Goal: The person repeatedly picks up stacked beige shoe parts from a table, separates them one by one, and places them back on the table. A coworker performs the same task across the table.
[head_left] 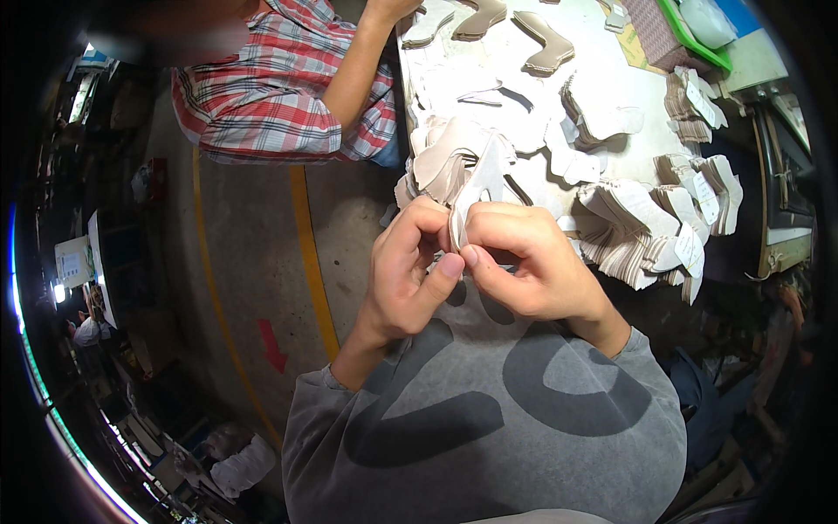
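My left hand (pixel 403 272) and my right hand (pixel 528 256) meet at the near end of the worktable. Between their thumbs and fingers they pinch the lower end of a pale, curved cut-out piece (pixel 486 177), which stands up with its slit part pointing away from me. It looks like thin sheet material with a layered edge; the exact material I cannot tell. Just behind my left hand lies a fanned pile of beige cut pieces (pixel 443 162). Past the held piece, white cut pieces (pixel 497 109) overlap on the table.
Stacked pale pieces (pixel 624 223) with paper tags line the table's right edge. Brown-grey curved pieces (pixel 548 44) lie farther back on the white tabletop (pixel 602 65). A green-rimmed tray (pixel 711 52) sits at the far right. To the left, a person in a plaid shirt (pixel 262 96) works beside the table.
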A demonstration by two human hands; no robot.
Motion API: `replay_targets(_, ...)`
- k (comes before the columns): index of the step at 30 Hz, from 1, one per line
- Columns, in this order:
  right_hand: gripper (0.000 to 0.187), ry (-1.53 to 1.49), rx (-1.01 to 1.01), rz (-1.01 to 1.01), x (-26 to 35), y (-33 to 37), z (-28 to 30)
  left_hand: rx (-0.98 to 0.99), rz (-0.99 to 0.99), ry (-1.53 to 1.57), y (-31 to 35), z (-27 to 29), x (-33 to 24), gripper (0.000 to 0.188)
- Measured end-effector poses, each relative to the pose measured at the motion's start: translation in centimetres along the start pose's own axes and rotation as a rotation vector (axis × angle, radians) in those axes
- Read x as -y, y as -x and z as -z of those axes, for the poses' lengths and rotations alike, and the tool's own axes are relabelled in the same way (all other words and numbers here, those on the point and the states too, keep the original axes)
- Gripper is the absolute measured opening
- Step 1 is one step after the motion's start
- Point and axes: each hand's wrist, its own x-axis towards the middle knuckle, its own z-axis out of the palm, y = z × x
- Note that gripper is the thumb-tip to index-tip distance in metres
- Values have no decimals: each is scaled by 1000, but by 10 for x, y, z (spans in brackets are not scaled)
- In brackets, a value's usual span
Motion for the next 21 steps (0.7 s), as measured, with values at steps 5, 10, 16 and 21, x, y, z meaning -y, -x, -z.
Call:
replay_targets(5, 7, 40, -41, 31, -2, 2, -3, 23, -7, -66, -2, 3, -2, 12)
replay_targets(10, 3, 55, -89, 37, -5, 5, -9, 39, -34, -183, -3, 6, -2, 13)
replay_targets(16, 16, 84, -87, 12, -8, 4, -8, 30, 15, -238, -1, 9, 0, 12)
replay_targets(21, 30, 203, 1, -9, -12, 5, 1, 64, 20, -286, -2, 13, 1, 13)
